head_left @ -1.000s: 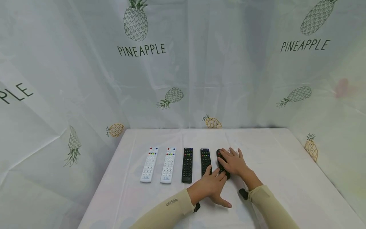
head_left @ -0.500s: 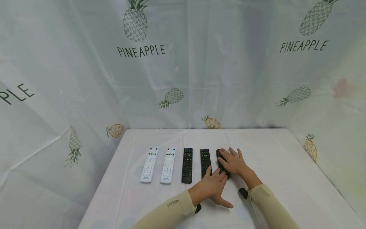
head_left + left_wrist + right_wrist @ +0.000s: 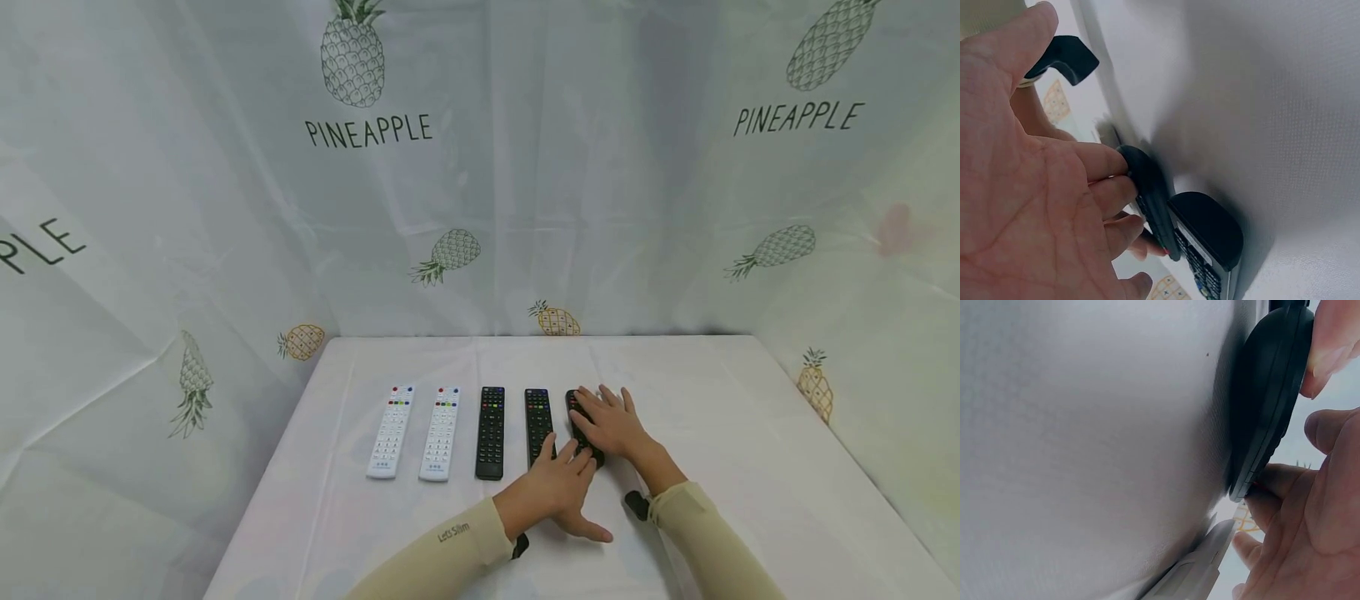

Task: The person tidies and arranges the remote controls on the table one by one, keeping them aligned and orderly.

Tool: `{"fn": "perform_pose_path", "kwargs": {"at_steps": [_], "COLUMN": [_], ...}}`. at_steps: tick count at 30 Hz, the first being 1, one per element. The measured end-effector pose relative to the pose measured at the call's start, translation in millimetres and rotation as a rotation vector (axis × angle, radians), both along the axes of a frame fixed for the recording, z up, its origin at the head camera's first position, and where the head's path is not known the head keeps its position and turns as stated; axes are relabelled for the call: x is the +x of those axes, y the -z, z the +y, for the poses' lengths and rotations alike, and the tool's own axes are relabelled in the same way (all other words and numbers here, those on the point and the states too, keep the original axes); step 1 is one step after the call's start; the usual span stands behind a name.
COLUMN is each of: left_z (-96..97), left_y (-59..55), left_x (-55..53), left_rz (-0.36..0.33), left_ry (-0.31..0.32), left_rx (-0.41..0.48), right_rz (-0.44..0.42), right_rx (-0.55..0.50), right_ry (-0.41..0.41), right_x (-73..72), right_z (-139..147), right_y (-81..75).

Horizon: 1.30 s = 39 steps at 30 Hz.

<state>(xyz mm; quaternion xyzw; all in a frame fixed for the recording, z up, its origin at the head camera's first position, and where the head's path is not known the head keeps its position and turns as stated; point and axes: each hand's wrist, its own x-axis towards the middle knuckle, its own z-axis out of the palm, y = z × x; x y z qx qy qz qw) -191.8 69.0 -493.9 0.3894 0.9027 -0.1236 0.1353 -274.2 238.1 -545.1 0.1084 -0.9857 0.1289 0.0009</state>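
Observation:
On the table lies a row of remote controls: two white ones, the left (image 3: pixel 390 433) and the right (image 3: pixel 440 433), then black ones. My right hand (image 3: pixel 618 427) rests over the rightmost black remote (image 3: pixel 579 429), fingers extended across its upper half. My left hand (image 3: pixel 561 487) reaches to its near end, fingertips touching it, thumb spread away over the cloth. Left of it, another black remote (image 3: pixel 538 417) has its lower end partly covered by the left hand. The left wrist view shows straight fingers against the rounded black remote (image 3: pixel 1150 194); in the right wrist view fingertips touch its edge.
A third black remote (image 3: pixel 491 433) lies beside the white ones. In the right wrist view a light grey object (image 3: pixel 1194 572) lies past the black remote. White cloth covers the table (image 3: pixel 705 392); a pineapple-print curtain (image 3: pixel 600 167) hangs behind it.
My left hand has shifted very slightly right since a second ago. The right hand and the remotes stay in place.

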Motion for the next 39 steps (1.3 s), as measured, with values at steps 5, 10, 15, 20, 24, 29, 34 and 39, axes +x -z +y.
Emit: {"fn": "perform_pose_path", "kwargs": {"at_steps": [5, 10, 15, 20, 24, 29, 34, 39], "left_z": [-0.1, -0.2, 0.2, 1.1, 1.4, 1.4, 4.9, 19.0], "left_y": [-0.6, -0.6, -0.8, -0.9, 0.6, 4.3, 5.4, 1.9], "left_x": [-0.8, -1.3, -1.1, -0.9, -1.3, -1.8, -0.6, 6.4], "left_rz": [0.002, 0.004, 0.01, 0.01, 0.007, 0.029, 0.117, 0.196], "left_ry": [0.007, 0.005, 0.003, -0.004, -0.003, 0.009, 0.088, 0.195], "left_rx": [0.0, -0.001, -0.001, 0.003, 0.023, 0.049, 0.101, 0.17], "right_rz": [-0.005, 0.001, 0.007, 0.014, 0.026, 0.081, 0.13, 0.132], "right_rx": [0.014, 0.016, 0.026, 0.014, -0.012, -0.057, -0.14, -0.172], "right_ry": [0.002, -0.003, -0.008, -0.006, -0.01, -0.031, -0.036, -0.031], "right_x": [-1.1, -2.1, -2.3, -1.2, 0.2, 2.0, 4.3, 7.9], "right_z": [0, 1, 2, 1, 1, 8, 23, 40], "right_y": [1.0, 1.7, 3.3, 3.3, 2.6, -0.3, -8.6, -19.2]}}
